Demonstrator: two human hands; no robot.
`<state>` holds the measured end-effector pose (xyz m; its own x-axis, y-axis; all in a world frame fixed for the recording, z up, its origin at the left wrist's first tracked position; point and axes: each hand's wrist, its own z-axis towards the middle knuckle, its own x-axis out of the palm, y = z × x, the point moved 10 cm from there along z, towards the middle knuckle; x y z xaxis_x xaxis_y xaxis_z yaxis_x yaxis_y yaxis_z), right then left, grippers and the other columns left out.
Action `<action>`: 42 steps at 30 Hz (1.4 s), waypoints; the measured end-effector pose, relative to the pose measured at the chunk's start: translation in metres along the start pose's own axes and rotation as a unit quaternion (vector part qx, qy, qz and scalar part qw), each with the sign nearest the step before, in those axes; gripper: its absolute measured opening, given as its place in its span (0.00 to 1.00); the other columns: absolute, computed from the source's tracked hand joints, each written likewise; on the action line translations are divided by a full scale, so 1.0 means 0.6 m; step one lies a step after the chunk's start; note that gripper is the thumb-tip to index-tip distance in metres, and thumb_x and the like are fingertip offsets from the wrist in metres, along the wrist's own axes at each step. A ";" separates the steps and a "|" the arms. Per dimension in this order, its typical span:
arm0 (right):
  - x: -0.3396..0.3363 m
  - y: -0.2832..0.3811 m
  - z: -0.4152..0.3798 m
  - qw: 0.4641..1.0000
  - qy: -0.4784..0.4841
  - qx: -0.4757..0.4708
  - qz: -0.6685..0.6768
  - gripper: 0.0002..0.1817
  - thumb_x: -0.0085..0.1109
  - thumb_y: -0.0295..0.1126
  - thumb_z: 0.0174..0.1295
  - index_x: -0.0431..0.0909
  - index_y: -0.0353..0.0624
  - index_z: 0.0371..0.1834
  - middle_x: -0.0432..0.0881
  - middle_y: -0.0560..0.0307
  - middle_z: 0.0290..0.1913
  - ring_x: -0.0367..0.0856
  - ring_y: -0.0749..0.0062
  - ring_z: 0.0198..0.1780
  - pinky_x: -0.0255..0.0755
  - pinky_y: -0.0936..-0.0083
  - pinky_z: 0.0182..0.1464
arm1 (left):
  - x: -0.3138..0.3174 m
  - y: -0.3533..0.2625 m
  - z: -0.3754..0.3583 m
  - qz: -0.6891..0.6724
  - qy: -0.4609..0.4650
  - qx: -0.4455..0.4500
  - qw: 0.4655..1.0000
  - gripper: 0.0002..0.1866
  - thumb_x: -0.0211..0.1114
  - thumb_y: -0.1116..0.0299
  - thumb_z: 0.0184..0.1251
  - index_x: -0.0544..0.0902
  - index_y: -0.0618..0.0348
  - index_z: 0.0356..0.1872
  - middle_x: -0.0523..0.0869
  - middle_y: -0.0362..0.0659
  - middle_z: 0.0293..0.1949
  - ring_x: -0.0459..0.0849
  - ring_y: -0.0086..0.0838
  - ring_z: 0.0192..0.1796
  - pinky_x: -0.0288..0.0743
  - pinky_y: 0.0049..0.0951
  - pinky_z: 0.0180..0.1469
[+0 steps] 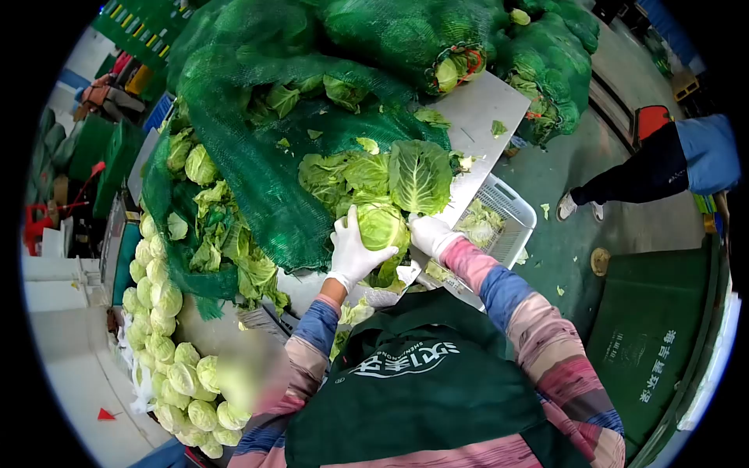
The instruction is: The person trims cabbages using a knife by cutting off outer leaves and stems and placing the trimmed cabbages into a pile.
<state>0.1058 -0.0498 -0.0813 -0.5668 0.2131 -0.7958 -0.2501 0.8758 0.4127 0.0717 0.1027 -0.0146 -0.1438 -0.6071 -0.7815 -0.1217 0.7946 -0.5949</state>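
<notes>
A pale green cabbage (382, 226) lies in front of me on the work surface. My left hand (356, 248), in a white glove, holds it from the left with thumb and fingers spread round its side. At the cabbage's right edge is my right hand (431, 235), also gloved, with its fingers bent; whether it grips a leaf or a tool I cannot make out. A large outer leaf (420, 178) stands out just above the right hand. More loose leaves (328, 175) lie behind the cabbage, beside the green net (273, 187).
Full green net sacks (390, 31) stand at the back. Trimmed cabbages (183, 378) are piled at the left. A white basket (521, 222) with leaves sits at the right, near a green bin (647, 327). A person (686, 156) is at the far right, another (105, 97) far left.
</notes>
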 end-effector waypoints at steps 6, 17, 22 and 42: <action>-0.012 0.011 0.006 0.998 -0.028 0.051 -0.036 0.19 0.36 0.30 0.68 0.73 0.28 0.51 0.84 0.36 0.41 0.84 0.44 0.43 0.76 0.57 0.47 | -0.001 -0.007 -0.051 -0.009 -0.069 0.030 0.997 0.61 0.81 0.51 0.36 0.52 0.64 0.71 0.61 0.61 0.62 0.64 0.57 0.63 0.62 0.47 0.66; -0.016 0.146 -0.120 0.987 -0.121 -0.102 0.031 0.35 0.54 0.38 0.61 0.58 0.63 0.74 0.85 0.49 0.31 0.83 0.52 0.33 0.75 0.57 0.39 | 0.082 0.100 -0.198 -0.672 0.027 -0.314 0.670 0.45 0.73 0.56 0.58 0.53 0.50 0.72 0.67 0.46 0.66 0.72 0.45 0.64 0.72 0.51 0.60; -0.058 0.166 -0.100 0.979 -0.143 -0.144 0.025 0.32 0.57 0.40 0.61 0.64 0.68 0.71 0.82 0.47 0.28 0.82 0.50 0.29 0.74 0.60 0.33 | 0.126 0.180 -0.213 -0.756 0.021 -0.287 0.587 0.37 0.69 0.53 0.62 0.62 0.47 0.69 0.72 0.46 0.65 0.73 0.42 0.64 0.73 0.59 0.58; 0.024 0.135 -0.041 0.956 -0.123 -0.094 0.249 0.28 0.52 0.46 0.67 0.71 0.37 0.63 0.84 0.37 0.41 0.82 0.42 0.44 0.75 0.60 0.50 | 0.021 0.194 -0.206 -0.433 -0.233 -0.217 0.843 0.48 0.79 0.66 0.49 0.57 0.66 0.68 0.69 0.58 0.63 0.71 0.44 0.65 0.69 0.39 0.64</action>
<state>0.0579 0.0135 -0.0481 -0.4556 0.6990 -0.5512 -0.1470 0.5516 0.8211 -0.0654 0.1867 -0.0705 0.5725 -0.8081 -0.1383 -0.3456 -0.0849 -0.9345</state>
